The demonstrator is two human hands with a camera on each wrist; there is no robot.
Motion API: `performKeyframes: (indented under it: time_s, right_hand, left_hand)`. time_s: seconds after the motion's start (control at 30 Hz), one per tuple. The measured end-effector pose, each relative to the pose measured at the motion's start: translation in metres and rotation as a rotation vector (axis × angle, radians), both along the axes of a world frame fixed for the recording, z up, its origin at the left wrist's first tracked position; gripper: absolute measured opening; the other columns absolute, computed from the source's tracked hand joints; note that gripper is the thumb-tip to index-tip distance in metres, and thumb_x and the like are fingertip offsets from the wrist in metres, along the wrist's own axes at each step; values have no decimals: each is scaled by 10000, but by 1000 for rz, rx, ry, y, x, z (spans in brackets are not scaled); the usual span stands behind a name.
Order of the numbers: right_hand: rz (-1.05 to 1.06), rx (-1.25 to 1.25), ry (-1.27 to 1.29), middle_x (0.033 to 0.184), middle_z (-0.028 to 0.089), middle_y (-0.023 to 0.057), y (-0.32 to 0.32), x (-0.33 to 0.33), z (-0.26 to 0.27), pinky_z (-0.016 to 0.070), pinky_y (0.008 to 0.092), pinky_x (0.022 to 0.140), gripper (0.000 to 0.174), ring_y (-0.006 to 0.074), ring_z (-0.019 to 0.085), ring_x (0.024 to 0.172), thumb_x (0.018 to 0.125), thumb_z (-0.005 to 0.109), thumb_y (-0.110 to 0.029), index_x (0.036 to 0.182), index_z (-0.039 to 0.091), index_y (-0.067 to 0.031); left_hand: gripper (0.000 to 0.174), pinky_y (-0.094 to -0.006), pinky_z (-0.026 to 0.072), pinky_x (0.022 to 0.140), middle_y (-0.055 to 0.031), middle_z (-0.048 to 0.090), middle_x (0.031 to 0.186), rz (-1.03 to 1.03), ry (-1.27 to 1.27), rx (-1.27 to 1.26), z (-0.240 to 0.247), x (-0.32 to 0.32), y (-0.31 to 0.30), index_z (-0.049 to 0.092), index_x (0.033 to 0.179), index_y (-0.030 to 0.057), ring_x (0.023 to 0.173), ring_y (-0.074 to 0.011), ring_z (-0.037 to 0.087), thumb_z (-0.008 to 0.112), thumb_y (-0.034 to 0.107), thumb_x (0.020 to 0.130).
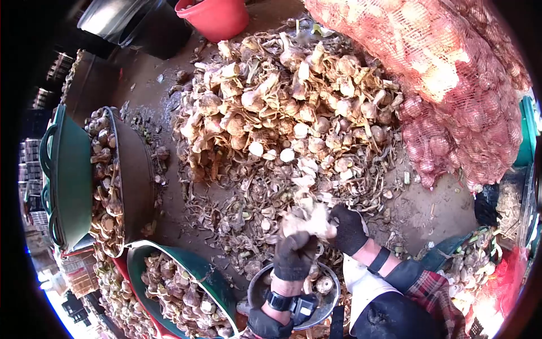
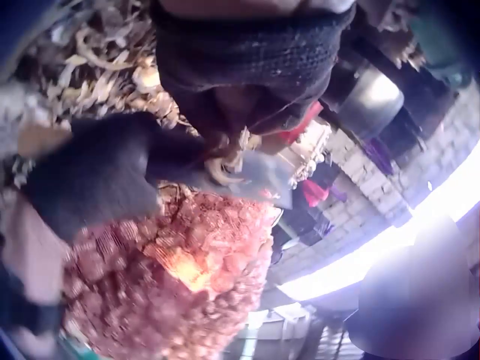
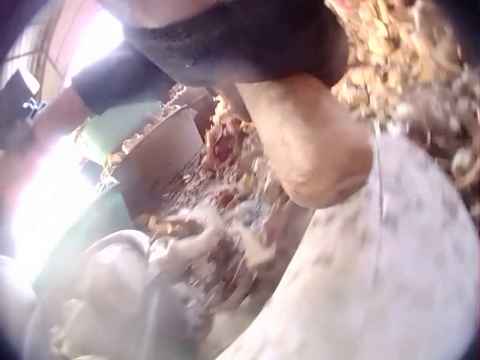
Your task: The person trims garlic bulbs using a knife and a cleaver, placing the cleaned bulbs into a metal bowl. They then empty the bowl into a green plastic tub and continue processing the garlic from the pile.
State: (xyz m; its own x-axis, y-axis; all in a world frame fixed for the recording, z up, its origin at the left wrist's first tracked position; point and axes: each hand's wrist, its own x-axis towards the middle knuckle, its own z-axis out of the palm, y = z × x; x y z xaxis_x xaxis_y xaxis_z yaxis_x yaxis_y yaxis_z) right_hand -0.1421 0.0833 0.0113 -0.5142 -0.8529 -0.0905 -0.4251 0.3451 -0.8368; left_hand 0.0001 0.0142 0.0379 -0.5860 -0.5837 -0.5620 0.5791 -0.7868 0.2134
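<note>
My gloved left hand point(image 1: 296, 254) holds a pale garlic bulb point(image 1: 309, 221), blurred in the head view, above a grey bucket point(image 1: 337, 294) with cut bulbs in it. Close beside it on the right, my gloved right hand point(image 1: 350, 229) grips a knife. Its wooden handle point(image 3: 307, 142) sticks out of the fist in the right wrist view. The flat blade point(image 2: 262, 180) lies against the garlic's dry stalk or roots in the left wrist view. My left fingers partly hide the bulb.
A large heap of untrimmed garlic point(image 1: 271, 107) lies ahead, with loose trimmings around it. Red mesh sacks point(image 1: 451, 113) stand at the right. Green tubs point(image 1: 212, 294) of garlic stand at the left, a red bucket point(image 1: 217, 20) at the back. A white cloth point(image 1: 358, 282) covers my leg.
</note>
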Motion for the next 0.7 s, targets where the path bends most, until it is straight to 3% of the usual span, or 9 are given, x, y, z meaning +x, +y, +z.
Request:
performKeyframes:
  time_s: [0.03,0.07,0.17,0.2,0.27,0.33,0.4,0.57,0.7]
  right_hand:
    - [-114,-16,-451,683,599,162,25,11,-75,476,437,543,173,364,610,642,726,676,-180,790,574,-56]
    - [99,243,-37,726,617,184,18,0,-42,486,455,581,161,370,622,695,719,653,-166,811,581,-55]
    - [332,338,-11,746,631,203,17,-8,-36,494,485,630,161,390,631,732,748,610,-204,801,596,-53]
    - [297,404,-99,742,629,196,19,-8,-41,493,438,609,199,376,628,709,729,662,-236,794,629,-52]
    - [176,364,-55,701,619,202,9,-3,-29,495,428,581,194,380,625,676,730,656,-228,773,623,-42]
    - [150,364,-52,693,615,212,6,-5,-24,497,446,588,193,391,621,677,744,636,-228,759,613,-37]
    - [92,369,-76,694,617,221,2,-8,-22,503,458,592,199,396,622,678,761,617,-238,761,619,-40]
    - [74,398,-62,669,611,215,5,-10,-30,500,447,567,197,388,622,651,757,634,-239,766,633,-42]
    - [78,350,-77,641,599,212,4,-9,-25,494,448,550,195,392,615,631,757,634,-233,739,617,-40]
  left_hand:
    - [629,-328,475,918,-72,558,1069,-288,25,-139,18,-4,-4,477,1171,23,999,-216,575,793,275,688]
    - [700,-320,456,912,-81,560,1112,-651,-21,-412,17,5,-14,506,1168,13,1054,-217,559,826,350,645]
    - [727,-319,445,916,-93,567,1132,-1198,123,-554,31,27,-55,502,1226,12,1111,-207,536,829,351,672]
    - [629,-315,463,889,-84,585,1098,-1176,-93,-625,29,30,-69,514,1219,39,1056,-192,563,806,285,720]
    - [466,-307,511,759,-82,605,1001,-1006,-666,-1329,-1,28,-113,551,1118,58,871,-159,606,777,245,756]
    - [452,-327,510,758,-115,588,1012,-601,-1069,-1391,-23,4,-161,533,1106,38,879,-196,595,729,278,777]
    - [582,-382,494,827,-185,552,1101,-613,-1598,-1449,-37,-28,-211,505,1158,22,977,-282,579,753,323,725]
    - [790,-435,444,898,-256,522,1144,-266,-1733,-1278,-81,-83,-259,494,1197,-23,1032,-396,530,818,342,576]
    - [631,-429,460,850,-200,578,1001,-57,-1769,-1439,-85,-74,-252,579,1043,42,957,-368,559,831,335,544]
